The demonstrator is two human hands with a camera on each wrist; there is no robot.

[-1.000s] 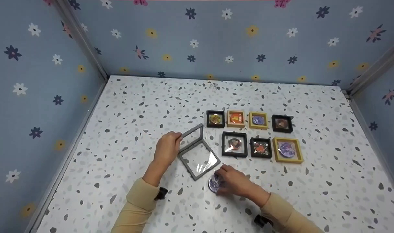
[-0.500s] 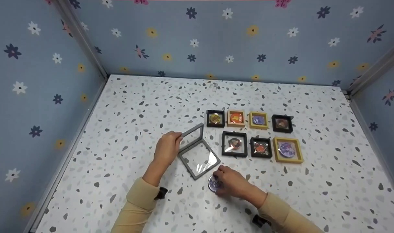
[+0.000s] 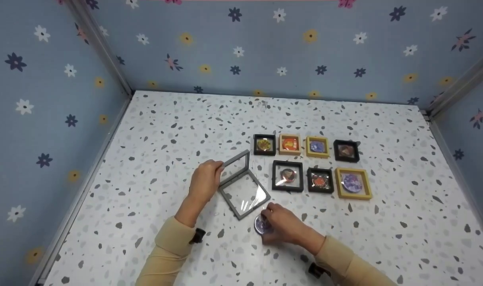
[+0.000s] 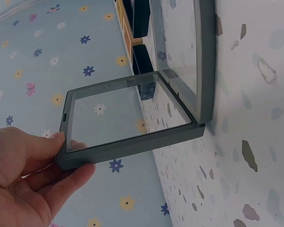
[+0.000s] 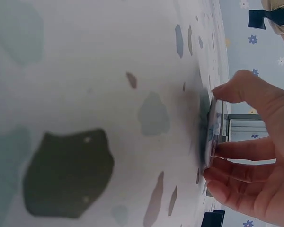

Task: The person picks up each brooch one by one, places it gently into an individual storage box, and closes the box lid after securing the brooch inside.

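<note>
A grey hinged display frame (image 3: 255, 209) with clear film panes lies unfolded on the speckled table, its lid raised. My left hand (image 3: 203, 180) pinches the outer corner of that lid (image 4: 132, 145) between thumb and fingers. Just in front of the frame's near corner is a round purple picture badge (image 3: 262, 225). My right hand (image 3: 287, 227) holds this badge by its rim, thumb on one side and fingers on the other, as the right wrist view shows. The badge is at or very near the table surface; the hand covers its right part.
Two rows of small square frames with round badges inside stand to the right, among them a black frame (image 3: 287, 190), an orange one (image 3: 290, 153) and a yellow one (image 3: 354, 196). Blue flowered panels (image 3: 273, 47) enclose the table at the back and sides.
My right hand has drawn very slightly left with the badge, and its fingers have settled around the rim. The left hand and grey frame have stayed in place.
</note>
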